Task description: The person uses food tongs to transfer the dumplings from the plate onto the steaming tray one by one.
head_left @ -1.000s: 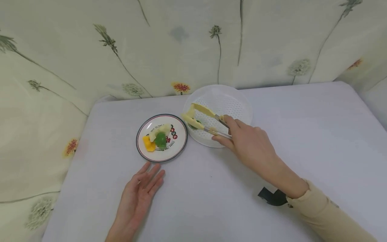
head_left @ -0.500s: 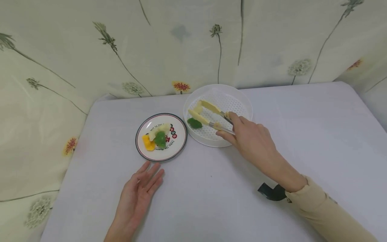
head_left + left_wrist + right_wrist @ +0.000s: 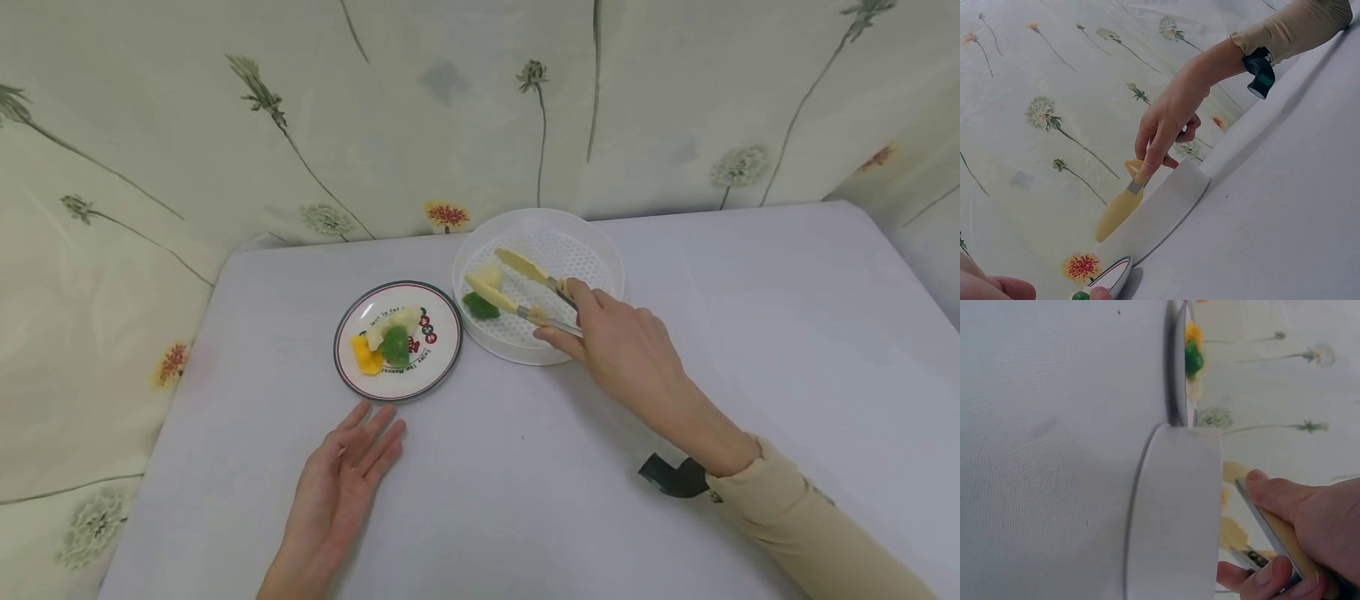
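Observation:
My right hand point(image 3: 618, 337) grips a pair of tongs point(image 3: 551, 323) with yellow heads over the round white perforated tray point(image 3: 528, 353). The heads stand apart. A pale, blurred piece of food point(image 3: 491, 275) shows between them; I cannot tell whether it touches them. Beside the lower head, a dark green piece point(image 3: 480, 307) lies in the tray. My left hand point(image 3: 337, 479) lies palm up, fingers extended near the front rim of the small plate point(image 3: 437, 377). On that plate are a yellow piece point(image 3: 366, 357), a green piece point(image 3: 395, 346) and a pale curved piece point(image 3: 403, 319).
A white cloth point(image 3: 510, 500) covers the table. Behind it hangs a flower-printed curtain point(image 3: 390, 108). The tray stands right beside the plate, its wall rising above the table in the right wrist view. A dark wrist device point(image 3: 675, 475) sits at the right sleeve.
The tongs moved right, away from the tray's left rim, and their heads spread a little. The pale piece shifted right, then slightly down. More of the green tray piece shows. The left hand stayed put.

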Action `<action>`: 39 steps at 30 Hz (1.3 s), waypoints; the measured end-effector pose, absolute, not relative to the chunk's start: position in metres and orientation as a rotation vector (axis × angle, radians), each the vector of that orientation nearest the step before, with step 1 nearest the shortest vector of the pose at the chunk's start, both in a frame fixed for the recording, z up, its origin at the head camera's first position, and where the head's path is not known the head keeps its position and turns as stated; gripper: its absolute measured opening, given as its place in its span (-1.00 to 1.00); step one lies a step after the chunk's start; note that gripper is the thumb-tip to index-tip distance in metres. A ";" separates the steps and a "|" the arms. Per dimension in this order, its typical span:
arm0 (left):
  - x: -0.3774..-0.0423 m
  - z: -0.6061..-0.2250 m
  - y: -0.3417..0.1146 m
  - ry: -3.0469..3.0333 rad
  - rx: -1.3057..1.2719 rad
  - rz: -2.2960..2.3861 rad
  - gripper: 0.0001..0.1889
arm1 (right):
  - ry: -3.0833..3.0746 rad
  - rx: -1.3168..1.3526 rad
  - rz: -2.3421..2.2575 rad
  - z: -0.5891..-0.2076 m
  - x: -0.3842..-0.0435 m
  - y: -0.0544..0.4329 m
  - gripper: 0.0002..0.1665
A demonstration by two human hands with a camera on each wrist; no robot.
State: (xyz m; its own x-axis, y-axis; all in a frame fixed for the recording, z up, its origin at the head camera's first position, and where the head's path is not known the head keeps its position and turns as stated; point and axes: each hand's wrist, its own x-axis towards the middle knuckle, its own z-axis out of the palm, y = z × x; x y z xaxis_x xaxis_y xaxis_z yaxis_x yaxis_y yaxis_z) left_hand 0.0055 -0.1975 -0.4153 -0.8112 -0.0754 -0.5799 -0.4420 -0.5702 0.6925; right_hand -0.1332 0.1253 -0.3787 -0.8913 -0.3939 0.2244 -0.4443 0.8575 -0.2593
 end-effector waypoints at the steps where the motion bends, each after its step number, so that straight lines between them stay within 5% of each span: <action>1: 0.006 -0.415 -0.198 1.326 -0.841 2.465 -0.35 | -2.872 0.651 0.460 -0.379 -0.133 0.125 -0.25; 39: 0.004 -0.416 -0.196 1.355 -0.854 2.445 -0.33 | -2.932 0.952 0.432 -0.378 -0.092 0.071 -0.22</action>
State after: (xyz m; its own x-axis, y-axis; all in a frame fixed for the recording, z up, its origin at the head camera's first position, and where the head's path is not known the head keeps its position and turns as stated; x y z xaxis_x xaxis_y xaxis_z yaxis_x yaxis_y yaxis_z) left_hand 0.0041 -0.1961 -0.4158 -0.8075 -0.0864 -0.5835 -0.4490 -0.5514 0.7031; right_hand -0.0919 0.0706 -0.3780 -0.8127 -0.5719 0.1116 -0.5798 0.7746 -0.2525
